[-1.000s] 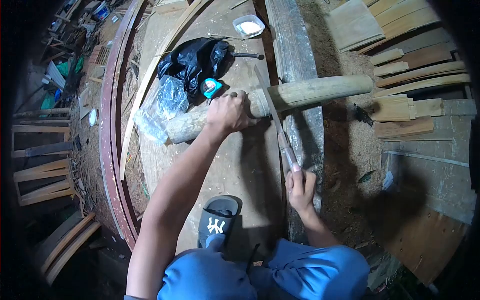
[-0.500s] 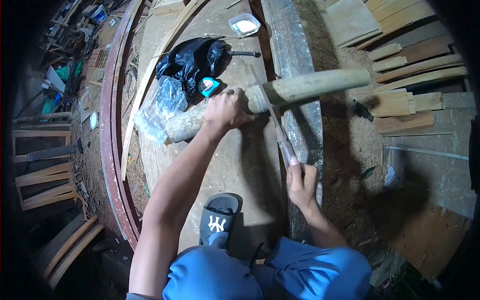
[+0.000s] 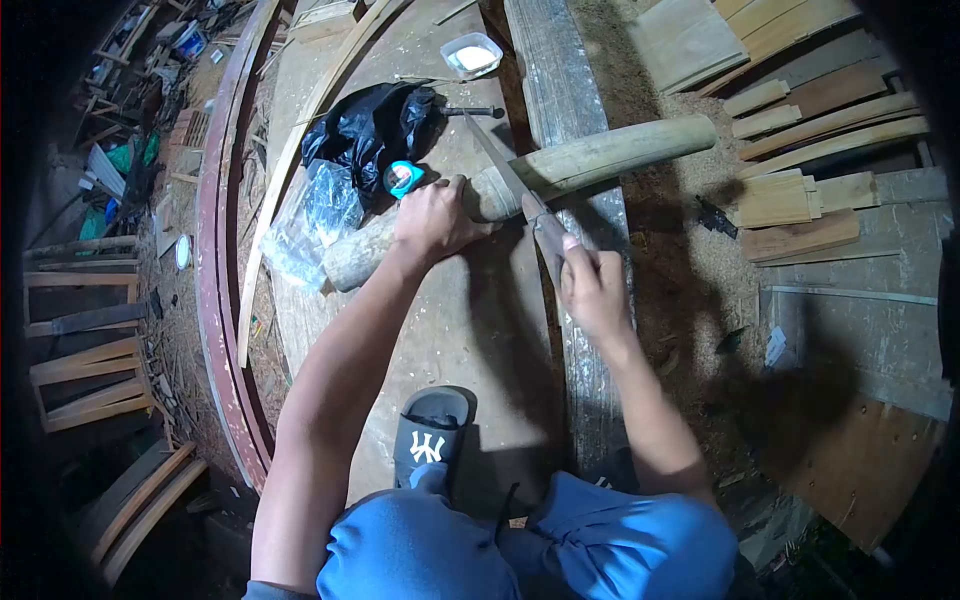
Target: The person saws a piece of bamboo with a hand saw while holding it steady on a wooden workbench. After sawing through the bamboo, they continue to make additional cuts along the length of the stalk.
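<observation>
A pale, slightly curved log (image 3: 620, 155) lies across the planks, its right end jutting past the edge. My left hand (image 3: 432, 215) presses down on the log left of the middle, fingers curled over its top. In my right hand (image 3: 597, 290) is the handle of a hand saw (image 3: 500, 165), its blade slanting across the log just right of my left hand. A teal tape measure (image 3: 403, 178) rests beside my left knuckles, next to a black plastic bag (image 3: 370, 130) and a clear plastic bag (image 3: 325, 215).
A plastic tub (image 3: 471, 55) with something white stands at the far end, near a dark metal rod (image 3: 475, 111). My sandalled foot (image 3: 432, 435) is on the plank bench (image 3: 470, 350). Cut boards (image 3: 800, 210) lie to the right; a long reddish beam (image 3: 215, 230) runs along the left.
My right hand has pushed the saw forward and up, bringing the handle close to the log. My left hand stays on the log; the whole view has shifted slightly.
</observation>
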The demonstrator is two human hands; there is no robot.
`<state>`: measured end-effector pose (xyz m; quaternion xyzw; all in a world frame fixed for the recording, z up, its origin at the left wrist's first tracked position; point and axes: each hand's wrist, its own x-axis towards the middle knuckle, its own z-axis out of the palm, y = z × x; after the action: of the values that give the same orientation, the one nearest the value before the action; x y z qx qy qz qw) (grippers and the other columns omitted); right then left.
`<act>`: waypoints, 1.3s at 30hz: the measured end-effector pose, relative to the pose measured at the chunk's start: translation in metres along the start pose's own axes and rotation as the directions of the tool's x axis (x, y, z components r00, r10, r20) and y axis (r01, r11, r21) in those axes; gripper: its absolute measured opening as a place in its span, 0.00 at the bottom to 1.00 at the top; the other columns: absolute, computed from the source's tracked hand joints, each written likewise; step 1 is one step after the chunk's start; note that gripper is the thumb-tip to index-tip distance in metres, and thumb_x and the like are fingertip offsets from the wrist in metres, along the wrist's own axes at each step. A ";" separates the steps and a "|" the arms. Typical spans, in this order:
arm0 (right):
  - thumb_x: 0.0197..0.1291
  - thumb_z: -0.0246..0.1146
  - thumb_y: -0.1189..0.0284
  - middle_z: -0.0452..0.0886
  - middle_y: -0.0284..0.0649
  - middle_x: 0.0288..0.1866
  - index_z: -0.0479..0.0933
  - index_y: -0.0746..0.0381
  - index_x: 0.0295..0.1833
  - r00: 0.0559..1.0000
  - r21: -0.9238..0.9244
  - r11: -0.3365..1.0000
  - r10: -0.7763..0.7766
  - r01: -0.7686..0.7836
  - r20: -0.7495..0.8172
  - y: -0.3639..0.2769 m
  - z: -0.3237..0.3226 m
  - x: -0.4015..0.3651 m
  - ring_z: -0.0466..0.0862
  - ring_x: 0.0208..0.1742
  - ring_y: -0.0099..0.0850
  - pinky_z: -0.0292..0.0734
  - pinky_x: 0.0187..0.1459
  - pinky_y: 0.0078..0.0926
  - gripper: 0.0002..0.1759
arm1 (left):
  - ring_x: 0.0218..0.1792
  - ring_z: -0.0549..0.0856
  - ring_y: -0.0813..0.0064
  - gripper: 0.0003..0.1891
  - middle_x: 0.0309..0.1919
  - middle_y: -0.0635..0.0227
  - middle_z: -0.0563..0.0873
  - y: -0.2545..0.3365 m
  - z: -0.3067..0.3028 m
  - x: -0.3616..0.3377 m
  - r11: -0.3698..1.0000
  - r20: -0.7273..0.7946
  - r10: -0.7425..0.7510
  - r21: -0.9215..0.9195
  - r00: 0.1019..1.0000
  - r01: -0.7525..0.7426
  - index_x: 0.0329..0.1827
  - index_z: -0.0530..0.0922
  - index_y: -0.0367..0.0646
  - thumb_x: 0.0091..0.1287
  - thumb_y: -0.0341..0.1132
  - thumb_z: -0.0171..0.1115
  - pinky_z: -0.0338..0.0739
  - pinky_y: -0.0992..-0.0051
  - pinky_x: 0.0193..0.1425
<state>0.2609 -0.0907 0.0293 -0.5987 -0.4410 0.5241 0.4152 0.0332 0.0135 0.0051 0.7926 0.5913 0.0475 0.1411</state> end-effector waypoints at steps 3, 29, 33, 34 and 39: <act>0.78 0.58 0.52 0.74 0.35 0.14 0.74 0.64 0.20 0.994 -0.043 0.996 0.084 -0.081 0.074 -0.010 -0.012 0.003 0.73 0.17 0.26 0.62 0.23 0.34 0.34 | 0.45 0.90 0.48 0.39 0.42 0.48 0.90 0.004 -0.002 -0.002 1.000 0.047 -0.029 0.010 0.998 0.029 0.48 0.81 0.38 0.53 0.68 0.76 0.84 0.52 0.48; 0.83 0.53 0.59 0.68 0.30 0.14 0.67 0.61 0.19 0.977 -0.005 0.981 -0.192 0.192 -0.098 0.009 -0.035 -0.114 0.65 0.16 0.17 0.56 0.20 0.23 0.33 | 0.59 0.83 0.56 0.44 0.57 0.58 0.85 0.014 0.034 -0.033 0.981 -0.191 0.051 0.195 0.980 -0.013 0.69 0.74 0.45 0.54 0.62 0.77 0.73 0.54 0.65; 0.83 0.53 0.61 0.69 0.31 0.15 0.68 0.62 0.20 0.971 -0.034 0.973 -0.229 0.228 -0.064 0.009 -0.034 -0.125 0.67 0.17 0.18 0.57 0.21 0.24 0.32 | 0.59 0.83 0.60 0.43 0.56 0.63 0.85 0.002 0.043 -0.040 0.972 -0.308 0.144 0.221 0.940 -0.076 0.68 0.77 0.49 0.52 0.61 0.79 0.73 0.55 0.64; 0.83 0.53 0.61 0.69 0.31 0.15 0.68 0.62 0.20 0.970 -0.036 0.971 -0.237 0.235 -0.060 0.009 -0.034 -0.127 0.67 0.17 0.18 0.57 0.21 0.24 0.32 | 0.60 0.82 0.60 0.43 0.57 0.63 0.84 0.002 0.042 -0.044 0.975 -0.317 0.164 0.195 0.934 -0.105 0.69 0.77 0.49 0.52 0.61 0.79 0.72 0.55 0.65; 0.82 0.53 0.61 0.70 0.32 0.15 0.68 0.62 0.20 0.971 -0.020 0.972 -0.237 0.236 -0.027 0.026 -0.033 -0.130 0.68 0.18 0.20 0.59 0.23 0.25 0.32 | 0.64 0.80 0.60 0.43 0.58 0.63 0.84 0.015 0.027 -0.058 0.981 -0.305 0.162 0.156 0.939 -0.118 0.70 0.75 0.48 0.54 0.62 0.77 0.70 0.54 0.70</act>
<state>0.2876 -0.2242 0.0419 -0.5528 -0.5074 0.4585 0.4760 0.0362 -0.0501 -0.0115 0.8226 0.5500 0.1435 -0.0133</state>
